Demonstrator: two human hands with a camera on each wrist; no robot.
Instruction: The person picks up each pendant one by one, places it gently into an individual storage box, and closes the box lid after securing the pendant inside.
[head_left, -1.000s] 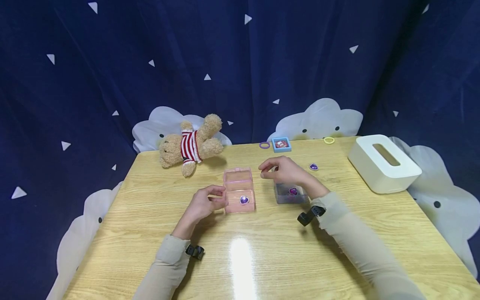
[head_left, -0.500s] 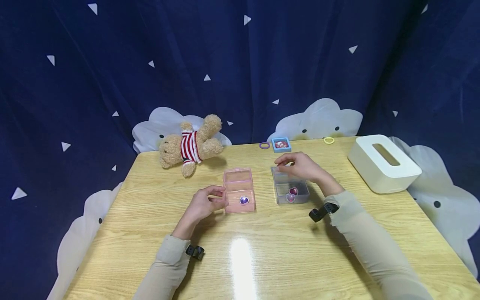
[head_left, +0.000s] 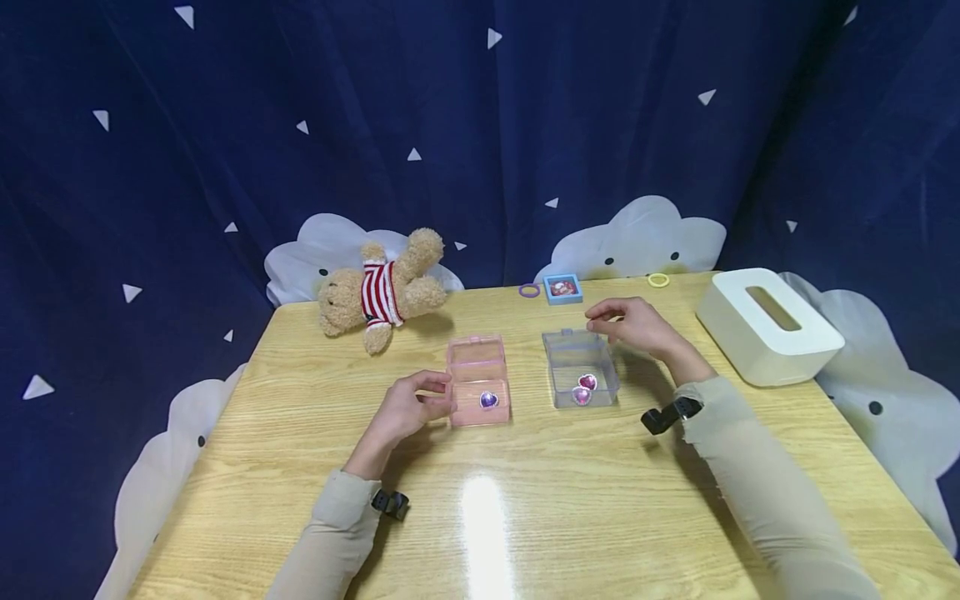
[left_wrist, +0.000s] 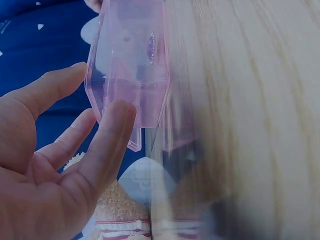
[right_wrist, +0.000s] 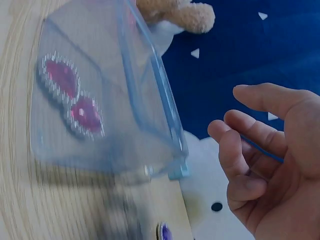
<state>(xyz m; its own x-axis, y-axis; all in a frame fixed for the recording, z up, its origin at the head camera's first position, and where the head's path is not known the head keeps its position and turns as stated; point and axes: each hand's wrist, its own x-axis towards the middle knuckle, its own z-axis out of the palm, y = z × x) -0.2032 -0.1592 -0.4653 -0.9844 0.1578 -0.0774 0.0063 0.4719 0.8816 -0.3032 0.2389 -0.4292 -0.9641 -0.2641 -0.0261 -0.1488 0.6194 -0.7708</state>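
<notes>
Box (head_left: 480, 418), pink (translucent), stands open; greyish box (head_left: 567, 380) holds two pink hearts (head_left: 582, 396).

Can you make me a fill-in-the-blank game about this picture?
1. The toy bear wears red and ____ stripes.
2. The left hand is nearest the box coloured ____.
3. The grey see-through box holds ____ heart gems.
4. The right hand holds ____.

Missing words: white; pink; two; nothing.

No legible text anywhere — no labels, no numbers.
</notes>
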